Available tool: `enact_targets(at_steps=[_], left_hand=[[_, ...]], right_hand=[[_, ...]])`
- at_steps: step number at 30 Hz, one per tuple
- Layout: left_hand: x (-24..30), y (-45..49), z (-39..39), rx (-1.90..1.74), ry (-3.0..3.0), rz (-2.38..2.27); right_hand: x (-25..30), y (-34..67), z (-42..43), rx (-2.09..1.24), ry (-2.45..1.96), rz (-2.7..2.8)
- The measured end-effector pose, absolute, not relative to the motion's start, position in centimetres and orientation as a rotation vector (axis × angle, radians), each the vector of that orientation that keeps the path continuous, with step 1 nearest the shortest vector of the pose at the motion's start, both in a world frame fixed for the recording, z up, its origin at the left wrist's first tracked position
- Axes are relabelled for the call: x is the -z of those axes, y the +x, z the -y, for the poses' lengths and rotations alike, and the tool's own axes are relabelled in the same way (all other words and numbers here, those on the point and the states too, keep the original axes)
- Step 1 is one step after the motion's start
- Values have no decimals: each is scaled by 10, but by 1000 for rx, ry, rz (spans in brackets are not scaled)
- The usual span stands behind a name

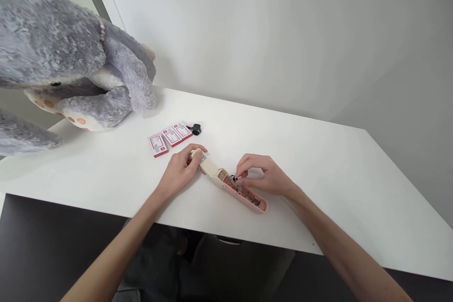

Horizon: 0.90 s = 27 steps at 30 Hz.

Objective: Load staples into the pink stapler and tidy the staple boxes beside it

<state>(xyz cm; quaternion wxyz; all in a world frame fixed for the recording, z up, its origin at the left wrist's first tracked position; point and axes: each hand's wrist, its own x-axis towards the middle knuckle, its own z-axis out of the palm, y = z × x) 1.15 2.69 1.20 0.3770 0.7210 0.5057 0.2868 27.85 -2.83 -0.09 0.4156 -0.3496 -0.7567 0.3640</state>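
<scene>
A cream and pink stapler (209, 167) lies opened out at full length on the white table. My left hand (181, 170) is closed around its cream end, with the thumb on top near a small metal plate. Over the pink half, my right hand (264, 174) pinches a small black and metal part (234, 179) at the stapler's middle. The fingertips partly hide that piece. Inside the open pink shell (262, 205), metal workings show.
Three red and white staple boxes (172, 137) lie beyond my left hand, with a small black staple remover (196, 129) beside them. A big grey plush toy (120, 66) sits at the back left. The white table (318, 151) meets a wall behind.
</scene>
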Motion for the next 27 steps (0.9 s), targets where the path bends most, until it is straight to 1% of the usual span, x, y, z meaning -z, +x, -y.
enact_targets(at_steps=[6, 16, 27], left_hand=[[-12, 12, -27, -736, 1848, -1308], [-15, 12, -25, -731, 1855, -1303], [-15, 12, -25, -731, 1838, -1287]], right_hand=[[0, 282, 29, -864, -874, 2005], [-5, 276, 32, -992, -921, 1932], [-7, 276, 34, -897, -922, 1973]])
